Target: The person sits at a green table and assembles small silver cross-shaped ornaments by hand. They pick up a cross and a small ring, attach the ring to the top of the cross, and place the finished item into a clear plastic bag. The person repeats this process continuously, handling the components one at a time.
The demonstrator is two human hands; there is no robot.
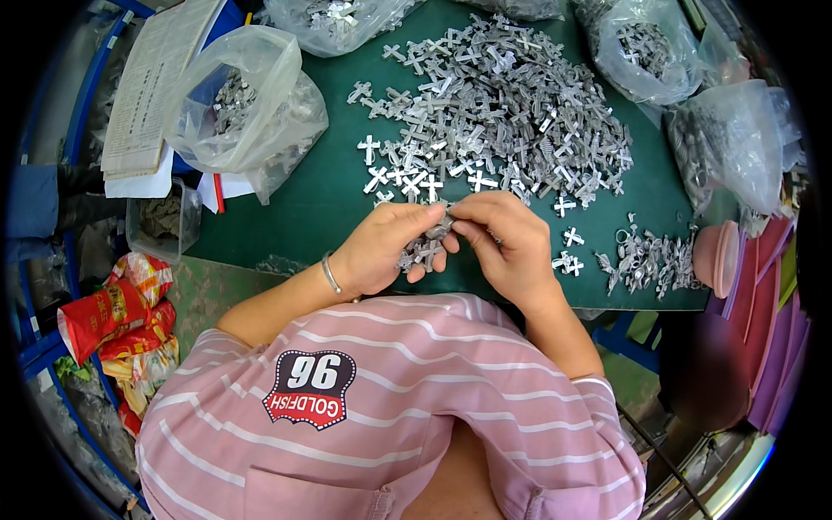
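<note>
My left hand (378, 246), with a metal bangle at its wrist, is closed around several small grey metal crosses (421, 252). Its thumb and fingertips meet my right hand (510, 241) just above the near edge of the table. The right thumb and forefinger pinch at something small beside the crosses; the fingers hide what it is. Straight beyond both hands spreads a big pile of silvery metal crosses (511, 113). A few loose crosses (568, 263) lie right of my right hand, and farther right is a smaller heap of shiny metal pieces with rings (654, 263).
Clear plastic bags of metal parts stand at the far left (295, 121), far right (646, 52) and right (724, 139). A pink cup-like container (716, 258) sits at the green table's (338, 199) right edge. Printed sheets (143, 95) and a plastic tub (163, 221) are left.
</note>
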